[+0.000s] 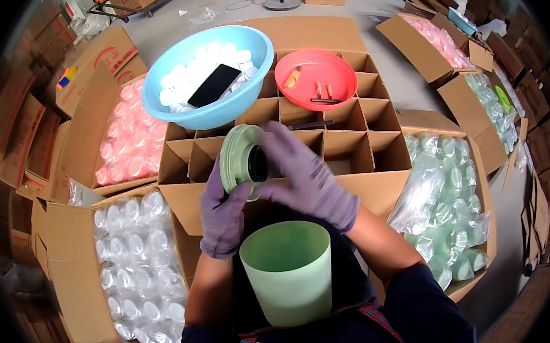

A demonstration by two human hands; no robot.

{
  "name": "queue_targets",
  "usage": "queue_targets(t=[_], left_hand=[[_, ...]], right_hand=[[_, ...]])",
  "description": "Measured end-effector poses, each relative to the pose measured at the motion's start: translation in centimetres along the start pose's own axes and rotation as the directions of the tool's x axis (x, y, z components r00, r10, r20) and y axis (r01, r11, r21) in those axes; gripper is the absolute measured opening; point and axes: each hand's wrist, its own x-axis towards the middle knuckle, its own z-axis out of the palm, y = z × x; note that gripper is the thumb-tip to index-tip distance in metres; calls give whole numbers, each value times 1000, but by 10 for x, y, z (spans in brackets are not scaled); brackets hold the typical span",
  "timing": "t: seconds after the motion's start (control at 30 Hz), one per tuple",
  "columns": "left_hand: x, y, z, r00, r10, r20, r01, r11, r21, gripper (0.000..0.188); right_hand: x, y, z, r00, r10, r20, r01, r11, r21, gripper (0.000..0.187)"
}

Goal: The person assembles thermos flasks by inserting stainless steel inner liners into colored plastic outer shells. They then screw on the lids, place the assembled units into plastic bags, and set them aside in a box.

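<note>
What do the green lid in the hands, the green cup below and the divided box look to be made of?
Green lid: likely moulded plastic, matte, with ridged rings; its dark centre's material is unclear.
Green cup: probably the same plastic, smooth, slightly translucent at the rim.
Divided box: brown corrugated cardboard, dull, with slotted partitions.

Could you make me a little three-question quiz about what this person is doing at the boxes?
1. True or false: both hands wear purple gloves.
2. What lies on the white caps in the blue basin? A) a dark phone B) a spoon C) a glove
3. Which hand grips the pale green lid's rim?

Key: 1. true; 2. A, the phone; 3. the left hand holds the lid, while the right hand touches its dark centre.
</note>
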Motion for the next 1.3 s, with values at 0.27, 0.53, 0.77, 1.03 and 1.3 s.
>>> queue_targets(t=[0.27,0.53,0.77,1.03,1.3], left_hand=[[6,6,-29,998,-33,-54,36,998,60,69],[37,-1,-80,972,-131,-195,85,970,-226,54],[42,-20,-115,953,-141,-269,104,984,-147,46],[82,-53,-133,952,145,-268,66,761,645,39],[95,-53,-153,945,203,-256,193,287,938,35]], right_hand=[[18,-4,24,989,-118,-89,101,979,-175,63],[66,165,-29,989,120,-85,-140,593,-793,33],[7,187,-92,984,155,-91,-153,453,-878,7],[-29,140,-98,887,450,-100,-324,455,-829,24],[-35,66,-51,989,30,-147,-105,840,-532,42]])
